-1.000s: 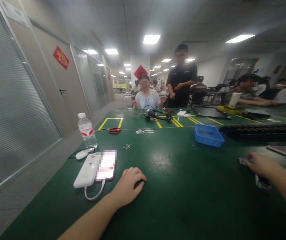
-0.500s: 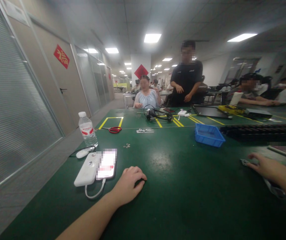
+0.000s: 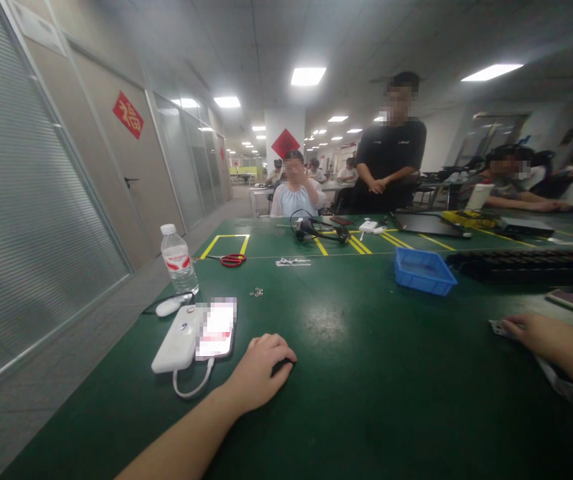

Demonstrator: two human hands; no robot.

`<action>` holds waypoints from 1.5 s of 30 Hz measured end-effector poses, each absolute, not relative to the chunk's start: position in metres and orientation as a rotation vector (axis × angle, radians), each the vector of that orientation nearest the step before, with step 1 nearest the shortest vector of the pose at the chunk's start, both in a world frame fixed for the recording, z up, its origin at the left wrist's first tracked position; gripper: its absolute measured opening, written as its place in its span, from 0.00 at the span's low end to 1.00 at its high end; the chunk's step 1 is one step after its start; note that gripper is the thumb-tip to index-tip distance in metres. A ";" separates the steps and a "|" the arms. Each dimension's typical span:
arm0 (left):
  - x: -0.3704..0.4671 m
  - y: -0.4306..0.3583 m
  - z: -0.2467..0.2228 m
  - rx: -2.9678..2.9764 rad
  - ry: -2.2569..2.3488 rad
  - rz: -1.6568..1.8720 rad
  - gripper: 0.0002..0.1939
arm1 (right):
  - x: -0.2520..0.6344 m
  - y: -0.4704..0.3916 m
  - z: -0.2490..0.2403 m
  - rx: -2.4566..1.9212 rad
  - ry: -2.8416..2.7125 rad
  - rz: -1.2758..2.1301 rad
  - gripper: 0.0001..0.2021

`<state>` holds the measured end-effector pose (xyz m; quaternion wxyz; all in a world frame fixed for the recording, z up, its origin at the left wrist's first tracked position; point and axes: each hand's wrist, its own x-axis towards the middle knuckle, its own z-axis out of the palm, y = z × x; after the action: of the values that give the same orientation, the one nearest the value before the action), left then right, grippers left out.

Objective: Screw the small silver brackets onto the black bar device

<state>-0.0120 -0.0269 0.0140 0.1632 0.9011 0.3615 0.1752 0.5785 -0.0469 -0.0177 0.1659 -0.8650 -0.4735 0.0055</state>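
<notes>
A: Left hand (image 3: 267, 363), quick?
B: Resting on the green counter (image 3: 366, 413), palm down, fingers loosely curled. Dark patch between thumb and fingers; can't tell if it's a thing or just shadow.
A: Nearest to it?
B: Lit phone (image 3: 220, 327), just beyond the wrist on the left. White power bank (image 3: 173, 347) lies right beside that, white cable (image 3: 193, 395) looping below both.
A: Right hand (image 3: 549, 337)?
B: Far right, low over the counter. Fingertips at a small silvery piece (image 3: 497, 327). Pinching or only touching, can't tell.
A: So where's that piece?
B: On the counter's right side, nearer the wearer than the blue tray (image 3: 423, 283), sticking out past the fingertips. A pale strip (image 3: 561, 382) shows under the wrist, blurred; can't tell if the two join.
A: Other stuff?
B: Small rings (image 3: 256, 292) in a loose cluster beyond the phone. Silvery bits (image 3: 293, 262) farther out, red-handled scissors (image 3: 233, 260) left of them. Water bottle (image 3: 179, 265) upright at the left edge. Black headset-like thing (image 3: 320, 231) near the far side.
A: People?
B: One seated person (image 3: 296, 198) across the counter, hand raised by the head. One standing person (image 3: 391, 153) in a dark top, hands together in front.
</notes>
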 end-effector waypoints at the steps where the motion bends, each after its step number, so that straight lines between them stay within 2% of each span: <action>1: -0.012 -0.027 0.014 2.570 1.029 0.498 0.08 | 0.578 -0.046 -0.017 -2.510 -1.387 0.023 0.11; 8: -0.012 -0.027 0.016 2.561 1.033 0.501 0.09 | 0.566 -0.048 -0.010 -2.655 -1.478 0.119 0.09; 21: -0.013 -0.025 0.013 2.558 1.026 0.493 0.09 | 0.546 -0.061 0.003 -2.614 -1.483 0.103 0.14; 25: -0.012 -0.025 0.013 2.566 1.030 0.486 0.09 | 0.548 -0.060 0.001 -2.638 -1.512 0.191 0.13; 29: -0.012 -0.025 0.013 2.567 1.033 0.485 0.09 | 0.551 -0.058 -0.001 -2.650 -1.547 0.122 0.19; 34: -0.013 -0.025 0.012 2.565 1.028 0.495 0.09 | 0.551 -0.060 -0.002 -2.666 -1.568 0.198 0.15; 39: -0.012 -0.025 0.013 2.563 1.033 0.489 0.09 | 0.554 -0.060 -0.006 -2.655 -1.537 0.074 0.20; 45: -0.012 -0.025 0.015 2.568 1.037 0.481 0.09 | 0.564 -0.057 -0.013 -2.710 -1.545 0.138 0.21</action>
<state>-0.0118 -0.0255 0.0149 0.1647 0.9011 0.3639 0.1689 0.5636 -0.0570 -0.0134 0.0098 -0.8679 -0.4947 0.0442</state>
